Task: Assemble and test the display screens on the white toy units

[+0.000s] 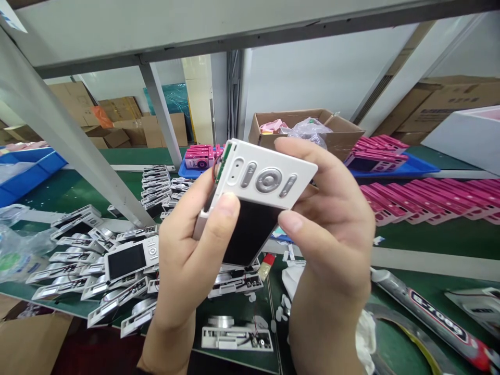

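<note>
Both hands hold a white digital camera [297, 169] tilted in front of me, its back with the dark screen [250, 229] and silver buttons facing me. My left hand [195, 245] wraps the left side, thumb on the casing beside the screen. Along that side a gap shows a green circuit board and thin wires. My right hand [332, 219] grips the right side, its thumb at the screen's corner and fingers behind the body. Below them on the bench lies a white camera part [236, 339] with a lens ring and exposed wiring.
Piles of white camera bodies [130, 260] lie at the left. Rows of pink cameras [433, 200] stand at the right, near a blue tray [420, 164]. A cardboard box [261, 127] stands behind. A glue tube marked B-7000 [429, 312] lies at the right front. A metal post [78, 135] crosses the left.
</note>
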Demonstrator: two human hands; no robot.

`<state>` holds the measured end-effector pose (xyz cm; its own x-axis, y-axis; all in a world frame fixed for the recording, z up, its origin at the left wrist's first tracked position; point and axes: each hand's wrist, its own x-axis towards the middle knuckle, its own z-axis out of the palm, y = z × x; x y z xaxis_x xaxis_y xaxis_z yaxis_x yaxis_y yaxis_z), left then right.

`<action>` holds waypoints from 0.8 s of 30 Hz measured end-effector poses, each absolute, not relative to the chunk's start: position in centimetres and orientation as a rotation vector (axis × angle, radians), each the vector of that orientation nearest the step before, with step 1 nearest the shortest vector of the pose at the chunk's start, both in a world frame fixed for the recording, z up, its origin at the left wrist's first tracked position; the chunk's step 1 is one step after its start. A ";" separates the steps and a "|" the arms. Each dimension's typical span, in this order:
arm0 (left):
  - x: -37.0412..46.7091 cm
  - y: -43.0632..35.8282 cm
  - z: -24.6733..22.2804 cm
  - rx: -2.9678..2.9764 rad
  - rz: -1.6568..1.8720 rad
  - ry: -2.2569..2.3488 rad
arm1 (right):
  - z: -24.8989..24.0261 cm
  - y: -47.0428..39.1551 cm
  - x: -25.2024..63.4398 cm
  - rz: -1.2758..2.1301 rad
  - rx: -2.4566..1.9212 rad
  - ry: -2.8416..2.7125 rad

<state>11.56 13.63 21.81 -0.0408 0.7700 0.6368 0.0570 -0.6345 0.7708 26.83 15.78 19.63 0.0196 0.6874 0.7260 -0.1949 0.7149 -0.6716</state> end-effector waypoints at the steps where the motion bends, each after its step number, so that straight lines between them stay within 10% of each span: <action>1: 11.4 13.6 21.8 1.720 1.717 0.876 | 19.6 15.8 26.9 0.721 -0.440 -1.403; 24: 11.1 13.8 21.5 1.751 1.716 0.904 | 20.0 15.4 27.0 0.718 -0.419 -1.446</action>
